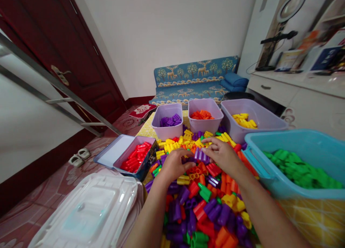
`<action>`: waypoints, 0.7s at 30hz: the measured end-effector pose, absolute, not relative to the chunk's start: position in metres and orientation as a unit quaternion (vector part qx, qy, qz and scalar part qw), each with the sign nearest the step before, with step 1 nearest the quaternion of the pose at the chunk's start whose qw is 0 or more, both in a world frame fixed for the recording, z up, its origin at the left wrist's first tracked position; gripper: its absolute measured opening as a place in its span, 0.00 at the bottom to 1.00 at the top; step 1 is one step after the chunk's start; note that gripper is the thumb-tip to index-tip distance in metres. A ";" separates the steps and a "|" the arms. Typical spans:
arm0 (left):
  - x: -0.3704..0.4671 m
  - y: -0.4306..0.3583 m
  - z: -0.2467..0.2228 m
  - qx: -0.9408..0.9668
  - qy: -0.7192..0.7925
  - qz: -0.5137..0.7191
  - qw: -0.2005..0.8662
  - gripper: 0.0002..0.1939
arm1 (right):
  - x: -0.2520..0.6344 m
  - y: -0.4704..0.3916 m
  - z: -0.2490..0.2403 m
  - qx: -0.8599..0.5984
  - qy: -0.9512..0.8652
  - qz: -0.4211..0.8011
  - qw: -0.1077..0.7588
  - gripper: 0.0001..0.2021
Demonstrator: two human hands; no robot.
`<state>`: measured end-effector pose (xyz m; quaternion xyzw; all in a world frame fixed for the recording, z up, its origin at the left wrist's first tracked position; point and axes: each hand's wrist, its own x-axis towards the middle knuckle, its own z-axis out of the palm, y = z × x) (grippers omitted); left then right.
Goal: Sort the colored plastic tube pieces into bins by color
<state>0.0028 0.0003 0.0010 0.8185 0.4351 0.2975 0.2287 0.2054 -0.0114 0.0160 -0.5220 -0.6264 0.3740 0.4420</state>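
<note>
Single-color tubs ring the plastic pile, probably for easy reach. Left hand and right hand curve loosely beside the purple tube pieces between them, can't tell if gripping.

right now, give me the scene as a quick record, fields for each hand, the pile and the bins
left hand: left hand, fingers parted, beside purple row; contact unclear
right hand: right hand, over the row's other side; contact unclear
pile: mixed pile of red, orange, yellow, green, purple pieces
far left bin: purple
far middle bin: orange
far right bin: yellow
turquoise bin, right: green
open box, left: red
</note>
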 end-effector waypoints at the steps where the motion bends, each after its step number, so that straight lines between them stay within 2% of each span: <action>1: 0.003 0.000 0.001 0.832 0.427 0.278 0.219 0.14 | 0.208 -0.013 0.018 -0.517 -0.654 0.369 0.411 0.13; 4: 0.004 0.000 -0.001 0.844 0.428 0.246 0.210 0.14 | 0.213 -0.018 0.023 -0.498 -0.719 0.355 0.329 0.10; 7: 0.005 0.001 -0.002 0.814 0.453 0.272 0.241 0.12 | 0.213 -0.020 0.026 -0.496 -0.722 0.375 0.302 0.10; 10: 0.006 0.000 0.002 0.749 0.440 0.345 0.356 0.15 | 0.209 -0.019 0.025 -0.507 -0.689 0.387 0.344 0.11; 14: 0.006 -0.006 0.010 0.657 0.359 0.382 0.542 0.30 | 0.202 -0.019 0.023 -0.502 -0.678 0.392 0.368 0.09; 17: 0.005 -0.012 0.009 0.646 0.313 0.333 0.611 0.37 | 0.197 -0.022 0.023 -0.478 -0.714 0.391 0.328 0.06; 21: 0.003 -0.014 0.008 0.649 0.313 0.284 0.632 0.34 | 0.196 -0.022 0.019 -0.495 -0.698 0.418 0.306 0.08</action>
